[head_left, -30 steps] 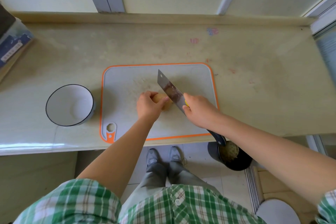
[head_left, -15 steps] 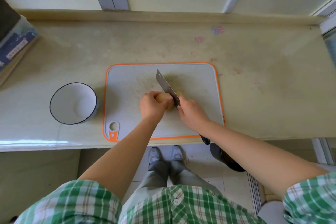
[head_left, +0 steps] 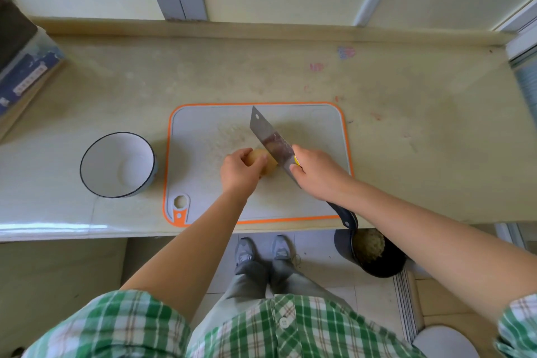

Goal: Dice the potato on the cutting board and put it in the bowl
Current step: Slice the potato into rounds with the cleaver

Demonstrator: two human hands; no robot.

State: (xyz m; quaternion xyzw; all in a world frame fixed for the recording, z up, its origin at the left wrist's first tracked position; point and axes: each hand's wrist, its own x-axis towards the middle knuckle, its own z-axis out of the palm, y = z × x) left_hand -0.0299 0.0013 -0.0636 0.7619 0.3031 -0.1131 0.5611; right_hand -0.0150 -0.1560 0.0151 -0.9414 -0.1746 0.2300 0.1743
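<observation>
A tan potato (head_left: 268, 167) lies near the middle of the grey cutting board (head_left: 313, 125) with its orange rim. My left hand (head_left: 239, 173) grips the potato from the left and covers most of it. My right hand (head_left: 318, 173) holds a cleaver (head_left: 268, 139) where blade meets handle; the blade is tilted flat side up, against the potato's right side. The dark handle sticks out past the board's front edge. The white bowl (head_left: 117, 164) with a dark rim stands empty, left of the board.
The board lies on a pale counter (head_left: 421, 131) against a window wall. A stack of boxes (head_left: 20, 67) sits at the far left. Below the counter's front edge a dark bin (head_left: 374, 253) with scraps stands on the floor, near my feet.
The cleaver blade went from upright on the potato half a second ago to tilted with its flat side up. My left hand has stayed on the potato.
</observation>
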